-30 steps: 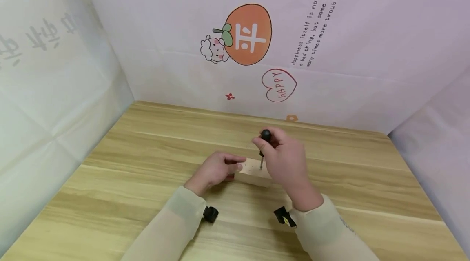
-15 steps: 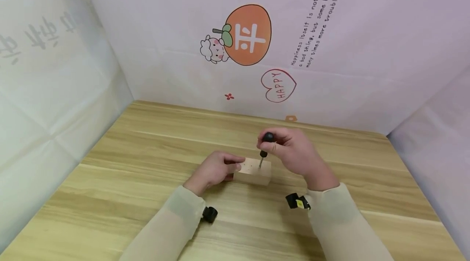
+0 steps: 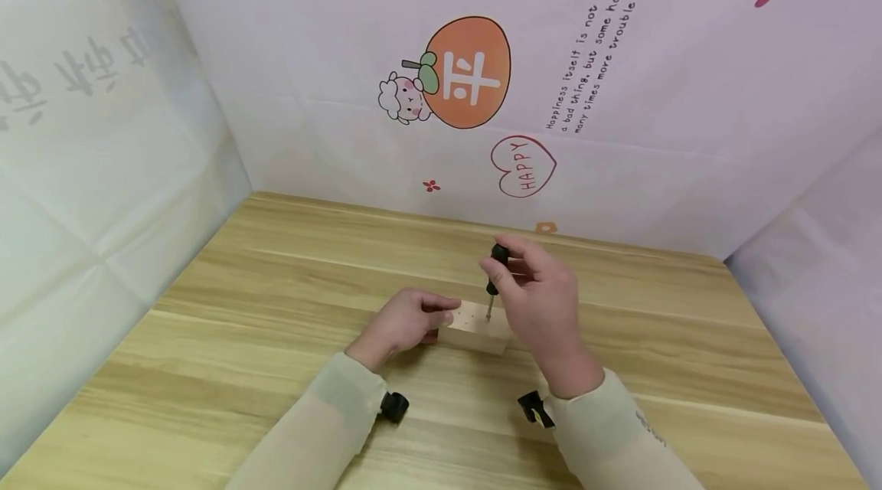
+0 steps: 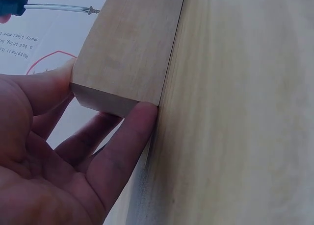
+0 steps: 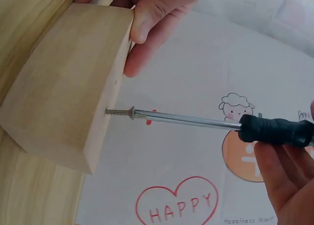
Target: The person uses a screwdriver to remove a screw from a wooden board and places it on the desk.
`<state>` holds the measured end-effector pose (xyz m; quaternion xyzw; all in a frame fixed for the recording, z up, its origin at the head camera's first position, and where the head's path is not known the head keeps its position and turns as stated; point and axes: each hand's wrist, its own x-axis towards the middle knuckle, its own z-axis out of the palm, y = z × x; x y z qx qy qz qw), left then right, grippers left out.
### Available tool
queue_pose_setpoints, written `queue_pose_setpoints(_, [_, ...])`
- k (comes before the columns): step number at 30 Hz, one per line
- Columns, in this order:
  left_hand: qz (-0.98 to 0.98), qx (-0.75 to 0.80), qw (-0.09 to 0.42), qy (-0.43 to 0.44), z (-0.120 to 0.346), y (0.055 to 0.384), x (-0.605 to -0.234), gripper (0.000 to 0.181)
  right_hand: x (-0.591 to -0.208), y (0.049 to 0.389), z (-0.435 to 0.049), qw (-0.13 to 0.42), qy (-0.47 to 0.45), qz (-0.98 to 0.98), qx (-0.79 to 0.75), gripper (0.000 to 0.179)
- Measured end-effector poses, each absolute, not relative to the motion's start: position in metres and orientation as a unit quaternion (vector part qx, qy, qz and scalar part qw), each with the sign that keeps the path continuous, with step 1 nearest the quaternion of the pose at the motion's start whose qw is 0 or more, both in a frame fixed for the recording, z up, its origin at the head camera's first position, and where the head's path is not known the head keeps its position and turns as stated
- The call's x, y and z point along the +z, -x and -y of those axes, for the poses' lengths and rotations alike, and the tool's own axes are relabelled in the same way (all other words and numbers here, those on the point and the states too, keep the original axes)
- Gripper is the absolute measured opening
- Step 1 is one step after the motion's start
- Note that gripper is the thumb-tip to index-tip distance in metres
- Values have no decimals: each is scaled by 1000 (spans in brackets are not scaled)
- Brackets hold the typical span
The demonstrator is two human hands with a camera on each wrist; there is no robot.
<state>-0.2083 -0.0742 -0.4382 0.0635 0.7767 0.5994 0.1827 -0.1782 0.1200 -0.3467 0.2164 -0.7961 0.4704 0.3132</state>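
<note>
A pale wooden block (image 3: 472, 338) with several small holes in its top lies on the table. My left hand (image 3: 403, 321) grips its left end; in the left wrist view the thumb presses the top edge and a fingertip (image 4: 142, 112) sits low on the end. My right hand (image 3: 540, 298) holds a screwdriver (image 3: 498, 268) by its black handle (image 5: 274, 130), upright over the block's right part. In the right wrist view the shaft's tip meets the head of a screw (image 5: 120, 112), whose threads stand partly out of the block.
The wood-grain table (image 3: 276, 306) reaches a printed white backdrop (image 3: 331, 130) behind, with more white sheeting at left and right. Small black wrist cameras (image 3: 394, 407) hang by both sleeves, low over the table.
My right hand swung out to the right around the handle, then came back in with the wrist lower. The screwdriver stayed over the same spot; the left hand and block barely moved.
</note>
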Motion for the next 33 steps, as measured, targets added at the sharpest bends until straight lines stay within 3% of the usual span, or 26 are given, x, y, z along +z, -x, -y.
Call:
queue_pose_setpoints(4, [-776,600,183,-65,74,208,-438,22,-342,173,-116,289,-173,831,444,37])
queue_pose_setpoints(11, [-781,592,185,-70,73,208,-435,23,-329,172,-120,170,-106,872,447,18])
queue_pose_setpoints(20, [-780,590,192,-80,75,211,-436,24,-328,194,-146,75,-248,836,484,2])
queue_pose_setpoints(23, [-776,595,195,-75,75,211,-437,24,-332,196,-144,107,-270,849,441,8])
queue_pose_setpoints(28, [-767,606,199,-62,74,211,-439,23,-340,188,-125,270,-263,869,321,37])
queue_pose_setpoints(33, [-766,609,197,-60,75,210,-438,23,-344,181,-114,356,-240,849,309,37])
